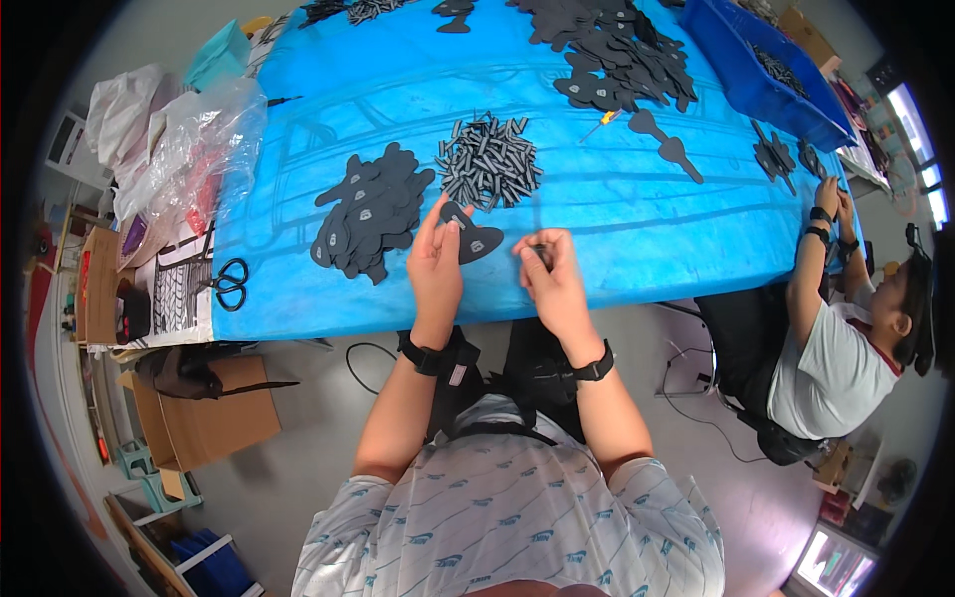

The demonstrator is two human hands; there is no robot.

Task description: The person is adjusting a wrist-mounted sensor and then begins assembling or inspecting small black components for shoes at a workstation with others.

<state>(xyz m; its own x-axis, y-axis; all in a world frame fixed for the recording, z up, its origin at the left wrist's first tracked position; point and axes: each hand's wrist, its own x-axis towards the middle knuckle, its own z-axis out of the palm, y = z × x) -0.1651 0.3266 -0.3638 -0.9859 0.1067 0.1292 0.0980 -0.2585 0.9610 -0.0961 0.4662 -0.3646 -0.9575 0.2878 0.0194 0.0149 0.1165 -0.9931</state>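
Observation:
My left hand (434, 269) holds a flat black cut-out piece (481, 245) with a small grey mark on it, just above the near part of the blue-covered table. To its right my right hand (557, 281) is closed in a pinch. A bit of something small and dark shows at its fingertips, too little to name. Beyond my hands lies a heap of short dark grey tube-like pieces (489, 164). Left of my left hand is a pile of similar flat black cut-outs (370, 214), several with the same grey mark.
Black-handled scissors (231, 286) lie at the table's left edge, near crumpled clear plastic bags (214, 129). A larger cut-out pile (622, 55), a yellow-handled tool (603, 123) and a blue bin (766, 75) are farther off. At right sits another person (836, 358), hands at the table.

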